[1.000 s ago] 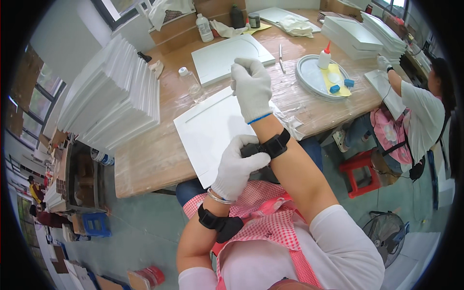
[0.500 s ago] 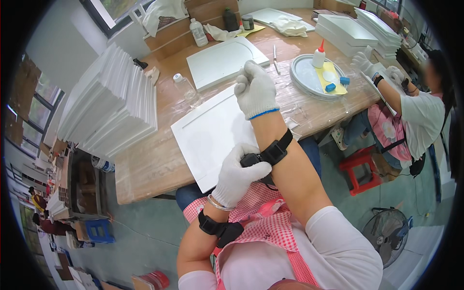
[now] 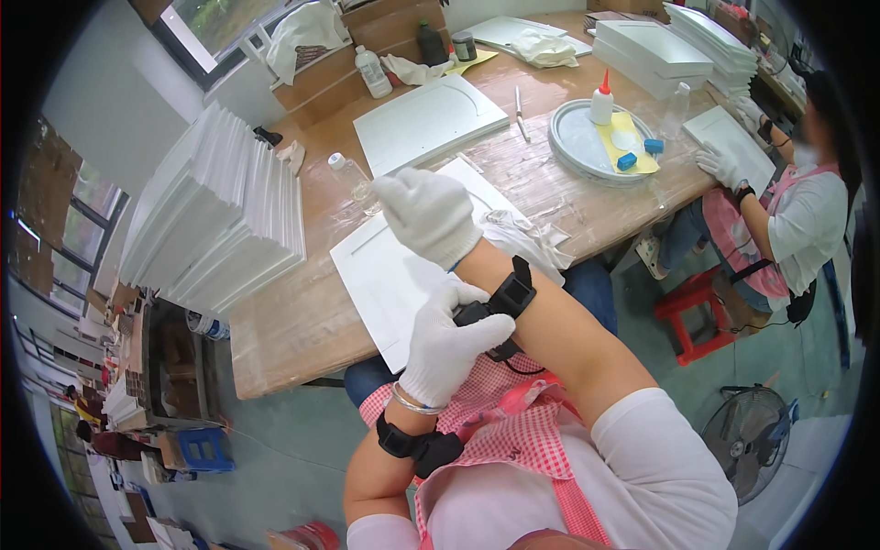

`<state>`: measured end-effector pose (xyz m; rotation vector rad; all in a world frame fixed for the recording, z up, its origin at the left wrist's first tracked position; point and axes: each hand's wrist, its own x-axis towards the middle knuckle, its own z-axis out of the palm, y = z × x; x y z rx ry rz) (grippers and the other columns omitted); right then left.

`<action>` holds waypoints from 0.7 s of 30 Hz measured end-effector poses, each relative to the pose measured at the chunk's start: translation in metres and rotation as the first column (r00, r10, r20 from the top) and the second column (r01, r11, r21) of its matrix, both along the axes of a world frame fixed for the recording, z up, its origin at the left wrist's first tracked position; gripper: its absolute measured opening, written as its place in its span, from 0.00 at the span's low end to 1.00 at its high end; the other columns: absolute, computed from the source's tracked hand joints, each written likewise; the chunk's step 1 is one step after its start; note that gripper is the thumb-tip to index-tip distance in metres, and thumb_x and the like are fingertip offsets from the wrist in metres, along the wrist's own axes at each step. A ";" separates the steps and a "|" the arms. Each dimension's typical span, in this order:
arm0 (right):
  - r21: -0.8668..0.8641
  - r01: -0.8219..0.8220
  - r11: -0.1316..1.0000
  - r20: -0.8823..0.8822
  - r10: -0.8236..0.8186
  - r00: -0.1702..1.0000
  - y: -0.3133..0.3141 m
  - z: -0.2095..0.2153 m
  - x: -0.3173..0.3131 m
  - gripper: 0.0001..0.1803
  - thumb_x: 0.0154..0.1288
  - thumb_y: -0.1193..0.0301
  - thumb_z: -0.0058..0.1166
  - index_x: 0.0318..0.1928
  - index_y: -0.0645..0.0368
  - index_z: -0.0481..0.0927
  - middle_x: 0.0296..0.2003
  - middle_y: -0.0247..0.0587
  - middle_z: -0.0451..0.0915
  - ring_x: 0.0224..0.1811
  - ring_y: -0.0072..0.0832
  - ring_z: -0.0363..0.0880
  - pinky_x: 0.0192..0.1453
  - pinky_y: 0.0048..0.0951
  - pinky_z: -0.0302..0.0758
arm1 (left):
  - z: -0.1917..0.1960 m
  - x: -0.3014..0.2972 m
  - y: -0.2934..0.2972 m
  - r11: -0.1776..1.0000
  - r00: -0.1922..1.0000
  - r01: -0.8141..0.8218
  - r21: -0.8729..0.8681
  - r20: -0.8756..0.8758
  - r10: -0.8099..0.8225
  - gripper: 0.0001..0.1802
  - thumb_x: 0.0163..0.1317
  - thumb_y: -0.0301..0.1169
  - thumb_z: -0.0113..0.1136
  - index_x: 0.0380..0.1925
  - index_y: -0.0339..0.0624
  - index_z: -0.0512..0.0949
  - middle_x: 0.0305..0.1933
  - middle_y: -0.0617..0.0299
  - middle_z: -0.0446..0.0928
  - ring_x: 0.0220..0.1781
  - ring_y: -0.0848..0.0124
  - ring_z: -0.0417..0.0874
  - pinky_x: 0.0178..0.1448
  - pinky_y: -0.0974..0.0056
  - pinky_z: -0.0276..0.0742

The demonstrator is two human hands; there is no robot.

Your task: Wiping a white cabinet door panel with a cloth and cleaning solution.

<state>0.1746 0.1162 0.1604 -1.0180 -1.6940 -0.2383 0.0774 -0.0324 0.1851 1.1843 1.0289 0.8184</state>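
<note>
My left hand (image 3: 449,341), in a white knit glove, grips a black wrist device (image 3: 486,317) strapped on my right forearm; its thumb presses the device's near side. My right hand (image 3: 427,216), also gloved, is curled into a loose fist above a white panel (image 3: 371,275). Whether anything is inside that fist is hidden. The panel lies partly over the table's near edge, and a crumpled white cloth (image 3: 522,236) rests at its right. Another black strapped device (image 3: 417,444) sits on my left wrist.
A tall stack of white panels (image 3: 220,220) stands at left. On the table (image 3: 284,339) are a clear bottle (image 3: 348,172), another panel (image 3: 426,119), a pen-like tool (image 3: 521,114) and a round tray (image 3: 577,156) with a red-tipped bottle (image 3: 601,103). A co-worker (image 3: 797,211) sits at right.
My right fist has swung left and down, bringing the cloth into view. My left hand keeps hold of the wrist device. The co-worker's hands have moved onto a panel.
</note>
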 end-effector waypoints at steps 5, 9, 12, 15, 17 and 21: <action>-0.018 -0.018 1.000 0.074 0.019 0.997 0.005 0.003 -0.001 0.10 0.68 0.73 0.59 0.49 0.53 0.83 0.31 0.44 0.82 0.30 0.42 0.84 0.35 0.45 0.81 | -0.015 0.001 -0.004 0.999 0.996 0.042 -0.008 0.083 -0.041 0.16 0.58 0.24 0.75 0.44 0.34 0.80 0.37 0.63 0.82 0.35 0.78 0.82 0.40 0.69 0.81; -0.153 -0.429 0.890 -0.942 0.000 0.336 0.003 0.040 0.010 0.08 0.73 0.73 0.57 0.51 0.54 0.81 0.31 0.37 0.81 0.29 0.26 0.81 0.31 0.33 0.78 | -0.022 -0.006 0.002 0.996 0.994 0.036 0.080 0.103 -0.045 0.16 0.58 0.23 0.75 0.45 0.36 0.80 0.37 0.64 0.82 0.37 0.78 0.82 0.42 0.69 0.81; 0.109 -0.680 0.725 -0.983 -0.023 -0.182 -0.002 0.046 0.027 0.08 0.74 0.72 0.58 0.52 0.53 0.79 0.31 0.31 0.79 0.30 0.21 0.79 0.30 0.25 0.75 | -0.011 -0.004 0.009 0.980 0.990 0.120 0.156 -0.092 -0.106 0.20 0.56 0.19 0.73 0.48 0.36 0.77 0.40 0.60 0.83 0.42 0.70 0.88 0.45 0.64 0.86; 0.335 -0.752 0.568 -0.920 0.024 -0.392 -0.007 0.059 0.044 0.07 0.75 0.71 0.57 0.51 0.53 0.79 0.30 0.28 0.77 0.27 0.19 0.74 0.29 0.22 0.71 | -0.015 -0.006 0.012 0.958 0.980 0.169 0.231 0.066 -0.189 0.23 0.57 0.19 0.70 0.54 0.35 0.76 0.45 0.58 0.82 0.50 0.68 0.88 0.51 0.60 0.88; 0.403 -0.776 0.486 -0.886 -0.004 -0.463 -0.015 0.073 0.064 0.07 0.77 0.69 0.56 0.50 0.53 0.80 0.31 0.27 0.77 0.24 0.18 0.70 0.28 0.21 0.70 | -0.015 -0.016 0.019 0.977 0.914 0.209 -0.049 0.365 -0.177 0.22 0.65 0.20 0.63 0.59 0.34 0.74 0.52 0.56 0.81 0.53 0.65 0.87 0.57 0.57 0.88; 0.787 -0.617 -0.014 -0.614 0.092 -0.784 -0.031 0.091 0.082 0.07 0.79 0.68 0.53 0.48 0.56 0.81 0.29 0.24 0.73 0.26 0.17 0.69 0.30 0.22 0.69 | -0.035 -0.010 0.040 0.981 0.921 0.156 -0.116 0.377 -0.102 0.19 0.79 0.27 0.50 0.66 0.30 0.72 0.58 0.53 0.80 0.54 0.62 0.87 0.60 0.55 0.86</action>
